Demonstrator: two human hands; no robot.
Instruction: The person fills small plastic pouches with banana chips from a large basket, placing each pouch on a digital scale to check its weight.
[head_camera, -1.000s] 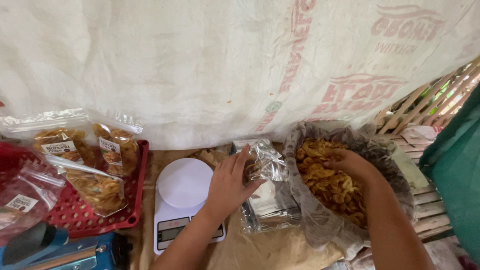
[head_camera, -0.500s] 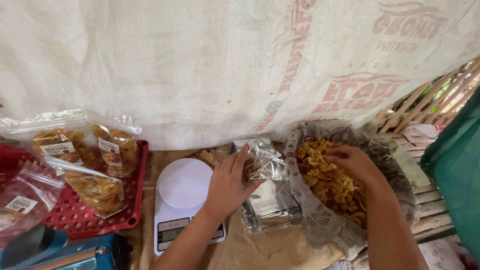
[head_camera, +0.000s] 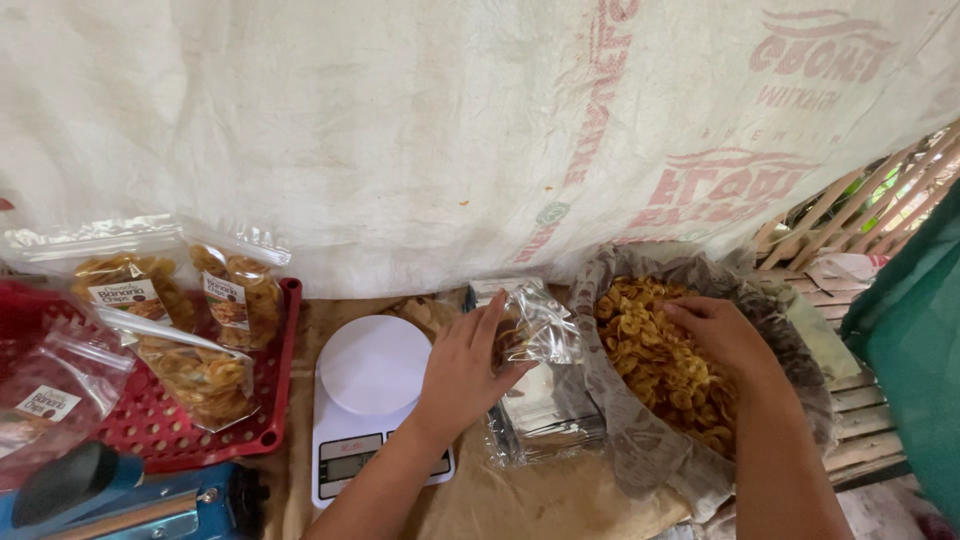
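The left hand (head_camera: 462, 372) grips a clear pouch (head_camera: 535, 325) open beside the lined basket (head_camera: 640, 450), while the right hand (head_camera: 722, 335) closes on banana chips (head_camera: 650, 350), near the table's right edge.

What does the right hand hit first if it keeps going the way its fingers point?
The right hand points left, low over the heap of banana chips. Straight on, it likely meets the clear pouch held in the left hand; depth is unclear.
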